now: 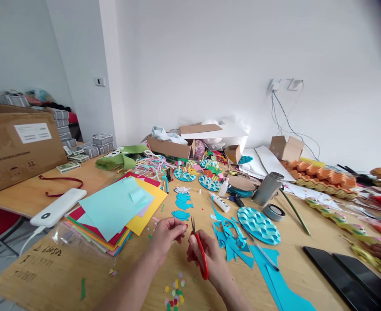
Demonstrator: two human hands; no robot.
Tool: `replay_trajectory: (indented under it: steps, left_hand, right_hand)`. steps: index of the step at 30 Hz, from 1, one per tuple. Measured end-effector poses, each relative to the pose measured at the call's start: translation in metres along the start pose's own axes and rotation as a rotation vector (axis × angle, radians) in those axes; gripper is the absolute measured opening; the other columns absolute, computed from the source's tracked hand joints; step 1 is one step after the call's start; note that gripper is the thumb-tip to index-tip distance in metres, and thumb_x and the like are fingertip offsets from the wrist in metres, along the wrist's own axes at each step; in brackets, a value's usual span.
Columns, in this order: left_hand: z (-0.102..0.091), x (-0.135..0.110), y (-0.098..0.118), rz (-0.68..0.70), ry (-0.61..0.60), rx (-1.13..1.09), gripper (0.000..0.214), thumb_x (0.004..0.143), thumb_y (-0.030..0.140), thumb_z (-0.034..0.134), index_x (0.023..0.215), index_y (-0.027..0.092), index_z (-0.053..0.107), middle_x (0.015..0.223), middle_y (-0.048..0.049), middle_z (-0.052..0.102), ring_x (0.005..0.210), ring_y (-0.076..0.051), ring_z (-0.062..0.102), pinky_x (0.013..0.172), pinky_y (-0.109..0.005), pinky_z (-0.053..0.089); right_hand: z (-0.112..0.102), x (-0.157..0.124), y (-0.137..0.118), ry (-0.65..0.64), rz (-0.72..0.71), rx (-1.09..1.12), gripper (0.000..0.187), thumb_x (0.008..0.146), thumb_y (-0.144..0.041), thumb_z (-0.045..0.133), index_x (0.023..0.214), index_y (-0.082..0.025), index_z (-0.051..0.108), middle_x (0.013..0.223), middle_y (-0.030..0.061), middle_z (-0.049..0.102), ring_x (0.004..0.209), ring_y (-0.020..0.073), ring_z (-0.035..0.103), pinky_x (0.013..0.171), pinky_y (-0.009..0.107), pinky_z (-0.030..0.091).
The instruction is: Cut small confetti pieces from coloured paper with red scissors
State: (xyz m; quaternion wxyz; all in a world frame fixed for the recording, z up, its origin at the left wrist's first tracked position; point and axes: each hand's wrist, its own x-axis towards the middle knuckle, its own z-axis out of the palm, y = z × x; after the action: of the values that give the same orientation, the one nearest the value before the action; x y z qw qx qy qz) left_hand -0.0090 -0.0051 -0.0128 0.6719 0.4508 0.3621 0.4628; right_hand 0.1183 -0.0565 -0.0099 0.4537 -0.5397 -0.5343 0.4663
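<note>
My right hand (211, 257) is wrapped round red-handled scissors (203, 255), their blades pointing away from me and looking slightly apart. To its left, my left hand (167, 236) has its thumb and fingers pinched together. A small spot of red shows at the fingertips, but what it is, or what they hold, is too small to tell. Just beyond the hands lie blue paper fish cutouts (180, 215). Blue paper scraps (231, 242) are heaped to the right of the scissors. Small coloured paper dots (176, 296) are scattered on the table between my forearms.
Coloured paper sheets (112, 207) are stacked at left, beside a white power bank (59, 207). A glue bottle (221, 203), a wavy blue oval (258, 224), a tape roll (274, 211) and a metal flask (268, 188) stand or lie at right. Black phone-like slabs (329, 274) lie near the right edge.
</note>
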Motion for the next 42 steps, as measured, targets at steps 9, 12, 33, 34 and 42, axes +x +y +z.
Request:
replay_trajectory:
  steps: [9,12,33,34,42]
  left_hand:
    - [-0.003,0.003,-0.006,0.017,0.019,-0.045,0.015,0.065,0.027,0.066,0.068,0.012,0.063,0.067,-0.0047,0.062,0.066,-0.014,0.054,0.062,-0.025,0.041]
    - [-0.001,0.001,-0.005,0.021,0.011,-0.049,0.015,0.065,0.026,0.066,0.067,0.012,0.063,0.066,-0.0049,0.062,0.065,-0.013,0.054,0.063,-0.025,0.042]
    - [0.005,-0.003,0.001,0.005,0.041,-0.086,0.013,0.062,0.024,0.066,0.062,0.012,0.063,0.062,-0.004,0.062,0.059,-0.012,0.052,0.058,-0.023,0.04]
    - [0.005,-0.003,0.001,0.005,0.045,-0.084,0.013,0.062,0.024,0.066,0.062,0.012,0.063,0.062,-0.004,0.061,0.059,-0.012,0.052,0.058,-0.023,0.04]
    - [0.004,-0.003,0.0,-0.004,0.05,-0.087,0.015,0.06,0.026,0.067,0.061,0.012,0.063,0.062,-0.0043,0.062,0.059,-0.012,0.053,0.057,-0.024,0.041]
  right_hand:
    - [0.003,-0.003,0.005,-0.056,-0.035,-0.201,0.033,0.081,-0.046,0.05,0.065,-0.018,0.042,0.047,-0.0038,0.05,0.041,0.0088,0.046,0.04,0.018,0.031]
    - [0.004,-0.003,0.006,-0.045,-0.023,-0.195,0.033,0.081,-0.046,0.05,0.065,-0.018,0.042,0.046,-0.0046,0.048,0.04,0.0088,0.047,0.039,0.018,0.031]
    - [0.007,-0.004,0.003,-0.066,0.022,-0.071,0.035,0.079,-0.048,0.052,0.065,-0.019,0.04,0.042,-0.0072,0.047,0.033,0.0076,0.046,0.032,0.015,0.03]
    - [0.007,-0.004,0.003,-0.067,0.023,-0.072,0.035,0.079,-0.049,0.051,0.065,-0.019,0.04,0.041,-0.0071,0.047,0.033,0.0076,0.046,0.032,0.015,0.03]
    - [0.008,-0.004,0.003,-0.068,0.046,-0.082,0.037,0.078,-0.051,0.051,0.065,-0.019,0.04,0.041,-0.0069,0.048,0.032,0.0076,0.046,0.031,0.015,0.031]
